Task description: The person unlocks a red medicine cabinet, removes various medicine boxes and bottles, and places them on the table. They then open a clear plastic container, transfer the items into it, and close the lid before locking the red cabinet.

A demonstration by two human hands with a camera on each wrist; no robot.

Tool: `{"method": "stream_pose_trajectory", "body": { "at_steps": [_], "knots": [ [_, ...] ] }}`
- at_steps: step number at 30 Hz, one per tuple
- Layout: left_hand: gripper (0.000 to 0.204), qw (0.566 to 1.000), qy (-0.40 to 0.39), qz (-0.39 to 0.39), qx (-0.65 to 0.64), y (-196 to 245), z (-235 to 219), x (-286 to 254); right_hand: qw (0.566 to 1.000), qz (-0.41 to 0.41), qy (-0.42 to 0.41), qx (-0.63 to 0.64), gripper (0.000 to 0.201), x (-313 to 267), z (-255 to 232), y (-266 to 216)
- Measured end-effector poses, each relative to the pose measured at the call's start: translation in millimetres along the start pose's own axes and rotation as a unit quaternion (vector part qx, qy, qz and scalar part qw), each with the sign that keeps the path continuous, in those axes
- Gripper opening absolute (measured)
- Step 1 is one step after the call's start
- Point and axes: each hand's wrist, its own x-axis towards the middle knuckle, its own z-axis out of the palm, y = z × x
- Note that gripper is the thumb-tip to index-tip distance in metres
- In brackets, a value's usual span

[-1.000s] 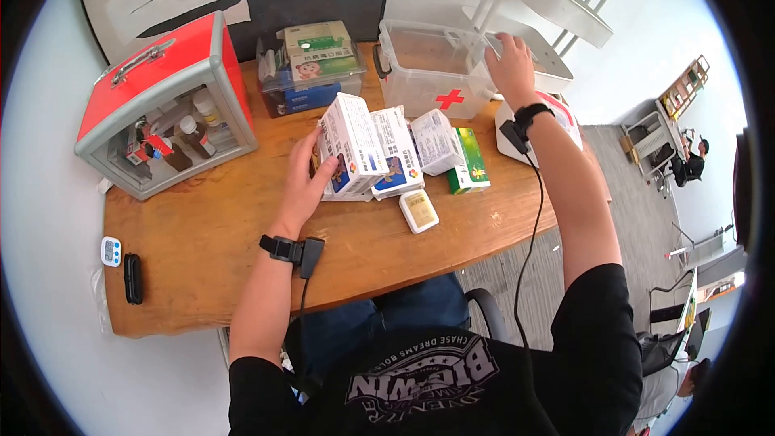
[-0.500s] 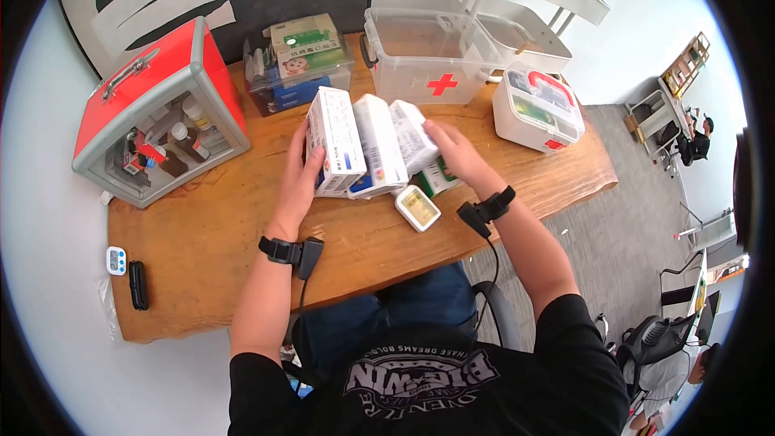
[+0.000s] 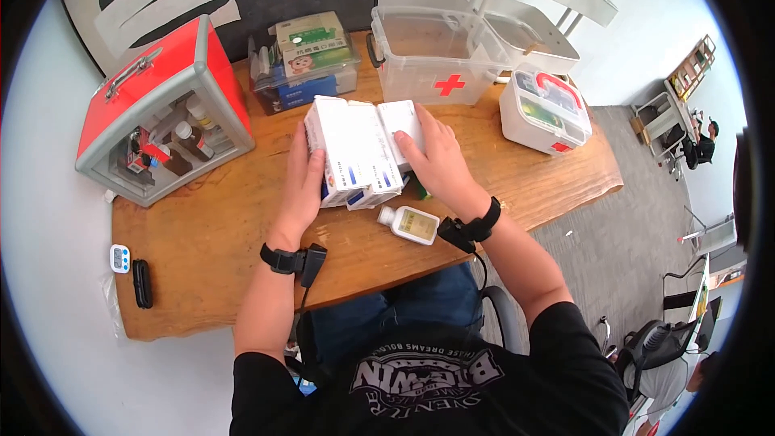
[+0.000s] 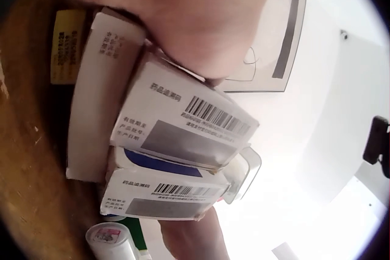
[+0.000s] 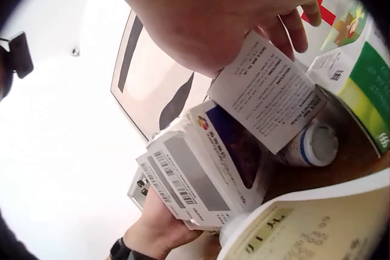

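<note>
Two tall white medicine boxes (image 3: 349, 145) stand pressed side by side in the head view, barcoded ends visible in the left wrist view. My left hand (image 3: 301, 186) grips their left side, thumb toward me. At the right of the row, my right hand (image 3: 442, 163) holds a smaller white box (image 5: 268, 92) with printed text, thumb on its face. A white bottle with a yellow label (image 3: 416, 226) lies just in front of the boxes. Partly hidden behind my right hand is a green and yellow box (image 5: 359, 83). Another white bottle (image 5: 318, 144) lies beside the small box.
At the left stands a red-and-grey medicine case (image 3: 161, 105) with bottles inside. Behind the boxes are a filled clear bin (image 3: 303, 73) and a clear tub with a red cross (image 3: 436, 60). A white first-aid box (image 3: 545, 117) sits right; a timer (image 3: 119, 258) and black pouch (image 3: 142, 282) lie left.
My right hand has come from the clear tub down to the small white box. The white boxes are now squeezed together and straighter. The yellow-labelled bottle has turned, showing its cap.
</note>
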Motion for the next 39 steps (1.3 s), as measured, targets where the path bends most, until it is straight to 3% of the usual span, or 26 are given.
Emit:
{"method": "stream_pose_trajectory", "body": {
  "at_steps": [3, 5, 7, 9, 13, 19, 31, 35, 37, 39],
  "knots": [
    [0.067, 0.996, 0.024, 0.025, 0.085, -2.2, 0.9, -2.1, 0.995, 0.019, 0.038, 0.085, 0.058, -2.8, -2.1, 4.2],
    [0.056, 0.993, 0.059, 0.040, 0.096, -6.1, -0.2, -0.2, 0.985, -0.085, 0.144, -0.047, 0.058, -14.9, -19.8, -10.9],
    [0.056, 0.995, 0.050, 0.031, 0.084, -7.2, -3.3, 0.2, 0.993, -0.065, 0.102, -0.011, 0.061, -31.5, -31.2, -30.0],
    [0.055, 0.994, 0.055, 0.033, 0.087, -5.7, -1.7, -0.6, 0.988, 0.087, -0.110, 0.068, 0.066, -45.2, -42.2, -53.6],
    [0.055, 0.990, 0.055, 0.060, 0.118, -2.3, 0.8, -1.2, 0.998, 0.025, -0.053, 0.002, 0.077, -54.0, -29.9, -56.5],
    [0.059, 0.984, 0.065, 0.110, 0.126, -18.2, 4.8, -1.4, 0.999, -0.040, -0.028, 0.007, 0.091, -35.5, -6.0, -67.9],
    [0.059, 0.993, 0.042, 0.101, 0.050, -21.1, -1.4, 3.6, 0.995, 0.026, -0.061, -0.071, 0.097, -21.5, 18.5, -88.7],
    [0.060, 0.991, 0.024, 0.114, 0.065, -15.1, -3.3, 1.8, 1.000, -0.004, -0.006, -0.020, 0.098, -22.6, 25.5, -70.9],
    [0.059, 0.993, 0.039, 0.085, -0.072, -18.6, 0.6, 1.3, 0.999, -0.009, 0.004, 0.039, 0.097, -24.0, 19.3, -63.4],
    [0.057, 0.987, 0.044, 0.073, -0.133, -17.4, 2.1, 1.4, 0.995, -0.017, 0.010, 0.096, 0.097, -27.7, 6.7, -56.9]
  ]
}}
